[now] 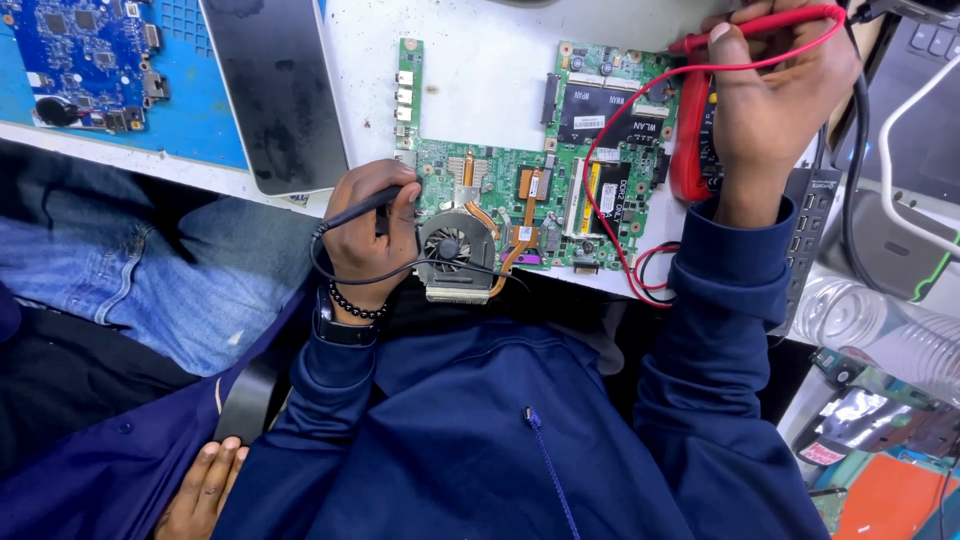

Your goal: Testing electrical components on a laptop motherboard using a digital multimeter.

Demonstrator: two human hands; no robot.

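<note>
A green laptop motherboard (590, 140) with a fan (452, 245) and copper heat pipes lies on the white table (480, 70). My left hand (372, 235) grips a black test probe (362, 208), whose tip touches the board's left edge near the fan. My right hand (775, 95) holds a red test probe (760, 25) over a red multimeter (692, 150) at the board's right side. Red and black leads run from the meter across the board.
A blue circuit board (85, 55) lies on a blue mat at far left, beside a dark laptop cover (275, 90). Another person in jeans sits to my left, a hand (200, 490) resting low. Clear plastic bottles (880, 330) and cables lie at right.
</note>
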